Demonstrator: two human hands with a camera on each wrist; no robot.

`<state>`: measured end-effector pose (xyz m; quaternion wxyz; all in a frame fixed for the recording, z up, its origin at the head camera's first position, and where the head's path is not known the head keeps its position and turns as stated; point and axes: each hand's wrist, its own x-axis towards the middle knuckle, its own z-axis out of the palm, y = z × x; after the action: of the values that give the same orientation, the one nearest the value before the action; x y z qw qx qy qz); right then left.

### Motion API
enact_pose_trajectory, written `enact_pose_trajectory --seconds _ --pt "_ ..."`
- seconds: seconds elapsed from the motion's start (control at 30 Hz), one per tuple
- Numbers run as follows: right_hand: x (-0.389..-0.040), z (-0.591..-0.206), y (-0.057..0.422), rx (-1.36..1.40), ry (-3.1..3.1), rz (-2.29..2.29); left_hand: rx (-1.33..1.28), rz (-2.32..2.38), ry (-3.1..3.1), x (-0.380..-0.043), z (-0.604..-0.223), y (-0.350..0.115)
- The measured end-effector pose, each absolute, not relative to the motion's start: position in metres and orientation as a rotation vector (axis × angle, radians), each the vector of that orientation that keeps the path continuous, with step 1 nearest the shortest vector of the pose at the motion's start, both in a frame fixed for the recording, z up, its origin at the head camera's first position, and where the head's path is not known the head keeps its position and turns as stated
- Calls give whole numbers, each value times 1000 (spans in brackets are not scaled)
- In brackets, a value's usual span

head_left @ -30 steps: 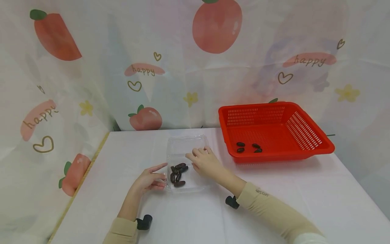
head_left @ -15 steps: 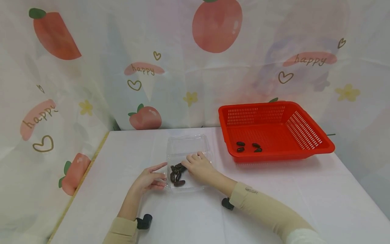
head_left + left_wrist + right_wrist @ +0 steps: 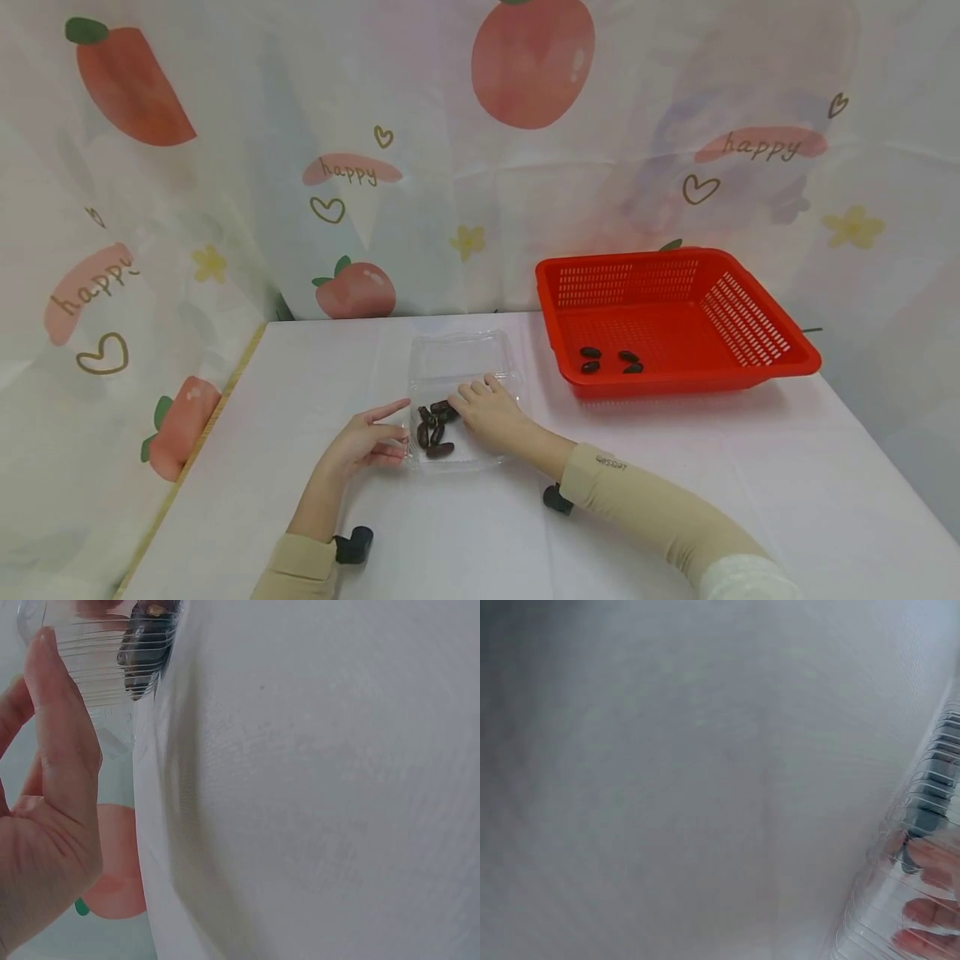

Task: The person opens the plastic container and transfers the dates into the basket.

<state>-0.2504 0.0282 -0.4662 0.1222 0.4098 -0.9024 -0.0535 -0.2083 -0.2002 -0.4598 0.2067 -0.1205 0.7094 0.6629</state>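
A clear plastic clamshell box (image 3: 459, 358) lies on the table with its lid folded back. Several dark brown, oval, date-like fruits (image 3: 440, 450) are grouped at the left of its base. My left hand (image 3: 363, 440) rests against the box's left wall, fingers mostly straight; the left wrist view has a fingertip (image 3: 46, 645) at the ribbed plastic. Inside the box, my right hand (image 3: 489, 417) pinches one date-like fruit (image 3: 452, 413) at the right of the group. Through the ribbed wall in the right wrist view, its fingers (image 3: 930, 855) close around a dark tip.
A red perforated plastic basket (image 3: 697, 387) stands at the back right, with several more date-like fruits (image 3: 590, 367) near its front left corner. Behind the white-covered table (image 3: 465, 533) hangs a fruit-patterned curtain (image 3: 435, 100). Black wrist cameras (image 3: 354, 545) sit below both forearms.
My right hand has moved left and down onto the fruits in the box, fingers closing on one of them, and then stayed there. My left hand has kept its place.
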Motion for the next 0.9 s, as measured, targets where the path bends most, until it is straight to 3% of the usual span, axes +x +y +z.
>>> enact_pose_trajectory --seconds 0.9 --pt "-251 -470 27 1183 -2665 -187 -296 1847 1971 -208 -461 -201"
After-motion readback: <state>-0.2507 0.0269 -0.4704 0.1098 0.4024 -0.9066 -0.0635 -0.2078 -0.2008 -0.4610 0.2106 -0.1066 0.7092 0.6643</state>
